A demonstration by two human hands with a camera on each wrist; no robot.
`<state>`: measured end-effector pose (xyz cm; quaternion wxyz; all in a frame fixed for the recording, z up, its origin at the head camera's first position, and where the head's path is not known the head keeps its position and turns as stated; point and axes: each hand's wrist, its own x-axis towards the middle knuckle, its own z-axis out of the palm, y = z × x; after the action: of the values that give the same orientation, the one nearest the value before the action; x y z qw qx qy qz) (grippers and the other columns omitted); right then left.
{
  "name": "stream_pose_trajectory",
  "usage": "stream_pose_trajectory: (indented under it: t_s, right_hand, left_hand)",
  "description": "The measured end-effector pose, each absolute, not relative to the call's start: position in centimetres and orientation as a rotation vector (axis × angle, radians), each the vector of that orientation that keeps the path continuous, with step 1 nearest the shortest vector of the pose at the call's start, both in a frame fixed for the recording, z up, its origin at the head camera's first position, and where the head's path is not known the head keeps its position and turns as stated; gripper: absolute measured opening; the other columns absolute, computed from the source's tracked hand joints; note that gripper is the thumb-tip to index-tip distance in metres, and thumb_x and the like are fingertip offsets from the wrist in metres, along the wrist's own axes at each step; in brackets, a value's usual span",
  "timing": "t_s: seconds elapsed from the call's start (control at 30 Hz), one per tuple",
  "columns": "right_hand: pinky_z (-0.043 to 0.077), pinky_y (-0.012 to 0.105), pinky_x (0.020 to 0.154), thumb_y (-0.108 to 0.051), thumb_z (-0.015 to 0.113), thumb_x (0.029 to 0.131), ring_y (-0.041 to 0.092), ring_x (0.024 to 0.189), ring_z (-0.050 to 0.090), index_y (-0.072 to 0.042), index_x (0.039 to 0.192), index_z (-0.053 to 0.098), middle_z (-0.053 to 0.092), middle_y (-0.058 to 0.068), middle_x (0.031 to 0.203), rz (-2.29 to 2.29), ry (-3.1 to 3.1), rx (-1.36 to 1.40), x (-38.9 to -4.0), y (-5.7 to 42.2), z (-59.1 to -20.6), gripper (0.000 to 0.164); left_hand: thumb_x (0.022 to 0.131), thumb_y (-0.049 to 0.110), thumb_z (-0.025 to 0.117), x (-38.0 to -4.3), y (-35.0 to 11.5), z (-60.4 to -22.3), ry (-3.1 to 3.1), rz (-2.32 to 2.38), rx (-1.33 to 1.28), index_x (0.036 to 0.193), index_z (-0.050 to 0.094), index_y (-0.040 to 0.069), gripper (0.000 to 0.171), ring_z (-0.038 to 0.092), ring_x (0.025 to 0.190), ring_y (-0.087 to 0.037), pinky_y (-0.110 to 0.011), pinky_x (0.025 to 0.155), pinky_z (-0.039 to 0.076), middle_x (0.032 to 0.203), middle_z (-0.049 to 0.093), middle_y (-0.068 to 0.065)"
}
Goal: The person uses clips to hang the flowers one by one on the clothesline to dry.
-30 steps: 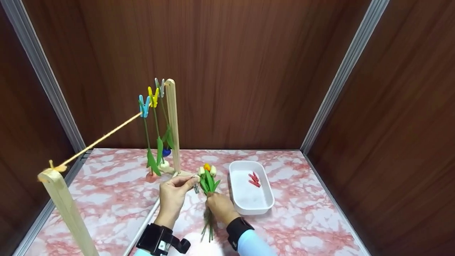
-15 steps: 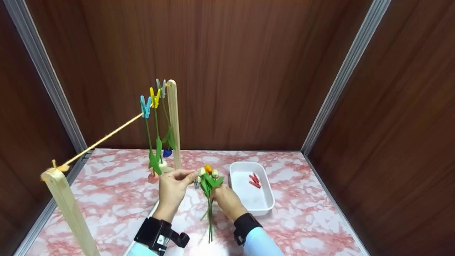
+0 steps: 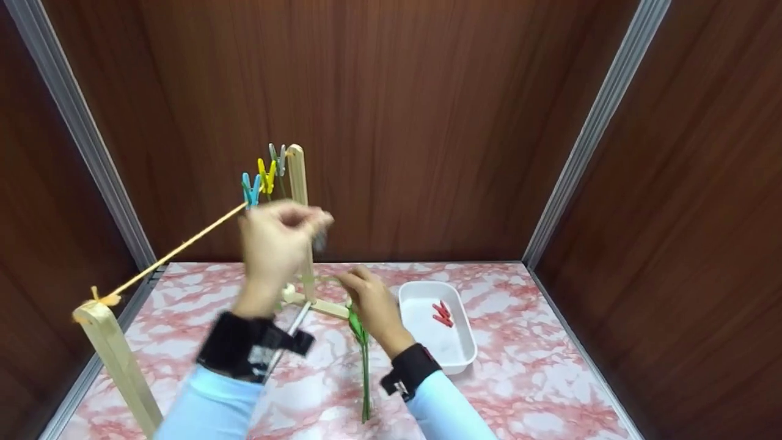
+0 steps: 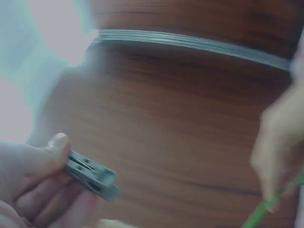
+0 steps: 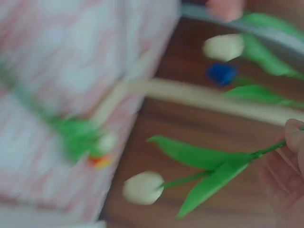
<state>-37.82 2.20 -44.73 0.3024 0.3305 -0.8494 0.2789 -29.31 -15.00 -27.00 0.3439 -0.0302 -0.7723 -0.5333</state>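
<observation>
Near the far wooden post (image 3: 298,177), a grey clothespin (image 4: 90,175) was pinched by the left hand (image 3: 275,244); right of the post, a presumably light white tulip (image 5: 211,172) was stem-gripped, sensibly, by the right hand (image 3: 376,305).

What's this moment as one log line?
left fingers: pinch gray clothespin | right fingers: hold white tulip | white tray: red clothespins

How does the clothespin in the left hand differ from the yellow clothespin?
Colour: the held clothespin is grey, and the yellow clothespin is bright yellow. State: the left hand pinches the held clothespin, while the yellow clothespin is clipped on the rope. Both are clothespins.
</observation>
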Motion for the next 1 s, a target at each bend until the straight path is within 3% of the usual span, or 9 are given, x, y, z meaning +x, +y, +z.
stream_pose_trajectory:
  t_s: [0.13,0.23,0.33,0.43,0.5,0.7,1.0]
  right_hand:
    - [0.061,0.023,0.079,-0.003,0.066,0.106,0.015,0.090,0.071,-0.009,0.132,0.079,0.075,0.009,0.104,1.110,-2.206,0.951,-36.8,-0.8,-41.8,0.029]
    - [0.062,0.019,0.083,-0.003,0.074,0.101,0.017,0.092,0.075,-0.003,0.127,0.080,0.079,0.014,0.103,1.346,-2.143,0.977,-36.5,-3.0,-40.3,0.026]
    - [0.064,0.018,0.083,-0.005,0.077,0.098,0.019,0.094,0.079,-0.002,0.122,0.081,0.083,0.016,0.107,1.527,-2.130,0.959,-36.2,-5.4,-39.5,0.024]
    - [0.064,0.016,0.080,-0.004,0.077,0.098,0.021,0.096,0.081,-0.001,0.121,0.081,0.084,0.017,0.112,1.648,-2.160,0.923,-35.4,-7.8,-39.1,0.024]
    - [0.063,0.015,0.082,-0.003,0.075,0.099,0.020,0.099,0.082,-0.001,0.122,0.081,0.084,0.017,0.115,1.671,-2.186,0.914,-34.8,-9.3,-39.0,0.024]
    - [0.059,0.009,0.087,-0.009,0.078,0.099,0.019,0.106,0.083,-0.005,0.122,0.083,0.085,0.011,0.116,1.579,-2.237,0.899,-33.9,-12.0,-38.4,0.023]
    - [0.061,0.011,0.079,-0.007,0.074,0.102,0.015,0.091,0.084,-0.001,0.121,0.082,0.085,0.015,0.107,1.688,-2.217,0.845,-34.4,-12.7,-37.3,0.021]
  left_hand:
    - [0.089,0.022,0.092,-28.7,-17.6,-22.4,-1.986,-1.275,0.051,0.092,0.088,0.008,0.015,0.063,0.063,0.008,-0.014,0.064,0.049,0.089,0.085,-0.011]
    - [0.090,0.030,0.091,-28.8,-19.5,-20.4,-2.021,-1.212,0.224,0.096,0.089,0.014,0.018,0.063,0.066,0.007,-0.017,0.072,0.047,0.088,0.086,-0.004]
    - [0.092,0.035,0.089,-29.4,-21.0,-19.9,-2.065,-1.172,0.363,0.101,0.089,0.017,0.020,0.071,0.095,-0.011,-0.029,0.089,0.049,0.097,0.087,-0.002]
    - [0.094,0.033,0.087,-30.0,-22.1,-20.3,-2.098,-1.158,0.452,0.105,0.089,0.016,0.021,0.067,0.125,-0.030,-0.045,0.107,0.049,0.110,0.086,-0.006]
    - [0.095,0.032,0.085,-30.2,-22.6,-20.7,-2.126,-1.153,0.501,0.106,0.088,0.015,0.021,0.063,0.133,-0.036,-0.051,0.114,0.047,0.117,0.084,-0.010]
    - [0.096,0.028,0.081,-30.6,-23.1,-21.8,-2.158,-1.117,0.536,0.106,0.088,0.012,0.020,0.068,0.125,-0.039,-0.055,0.107,0.051,0.116,0.084,-0.014]
    - [0.097,0.027,0.080,-30.6,-23.2,-21.9,-2.179,-1.125,0.524,0.107,0.087,0.010,0.021,0.069,0.122,-0.038,-0.055,0.105,0.051,0.116,0.084,-0.015]
